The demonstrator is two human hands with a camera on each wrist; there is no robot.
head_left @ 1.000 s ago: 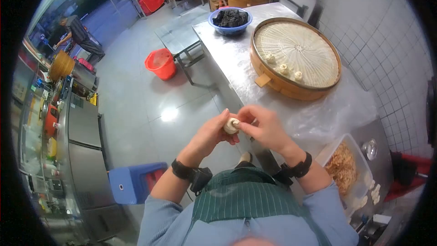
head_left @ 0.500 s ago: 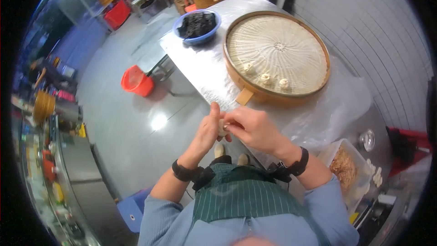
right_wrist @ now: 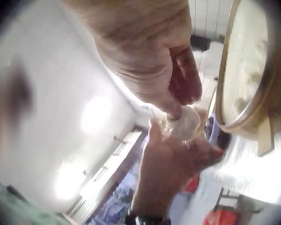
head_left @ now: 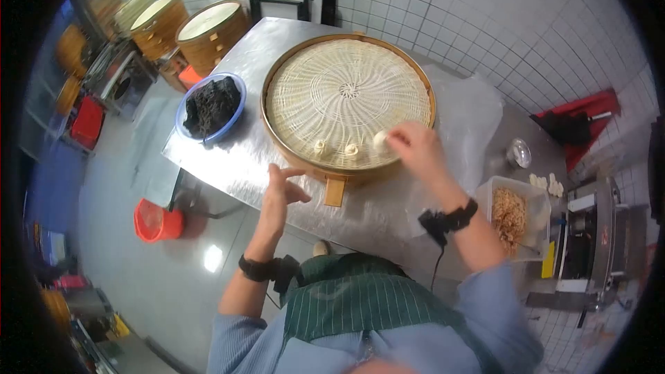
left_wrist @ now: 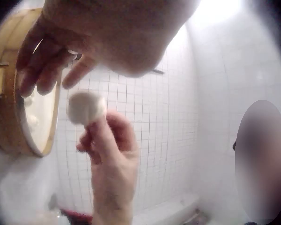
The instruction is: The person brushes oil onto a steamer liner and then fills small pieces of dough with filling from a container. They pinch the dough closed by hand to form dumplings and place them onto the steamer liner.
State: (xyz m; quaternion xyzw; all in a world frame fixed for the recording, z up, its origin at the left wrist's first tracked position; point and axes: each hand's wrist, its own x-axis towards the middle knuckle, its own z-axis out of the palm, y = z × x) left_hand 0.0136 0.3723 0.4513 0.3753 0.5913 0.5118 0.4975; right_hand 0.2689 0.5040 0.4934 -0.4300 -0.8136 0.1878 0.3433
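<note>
In the head view, my right hand (head_left: 421, 154) is over the near right part of a round bamboo steamer (head_left: 334, 192), pinching a small white dough bun (head_left: 380, 140) at its fingertips. The left wrist view shows the same bun (left_wrist: 85, 108) between thumb and fingers. Two more pleated buns (head_left: 351, 150) sit on the woven mat (head_left: 339, 76) near the front rim. My left hand (head_left: 278, 194) holds nothing, its fingers loosely spread, just left of the steamer's wooden handle.
At the table's left end is a blue basin (head_left: 239, 100) of black material. A plastic tub of filling (head_left: 509, 215), a metal bowl (head_left: 518, 154) and dough pieces (head_left: 547, 183) lie to the right. Plastic sheeting (head_left: 471, 114) spreads beside the steamer. A red bucket (head_left: 158, 221) stands on the floor.
Both hands were together at the bun, the right fingers working its top. They have separated; the right hand has carried the bun over the steamer. The head view has turned right.
</note>
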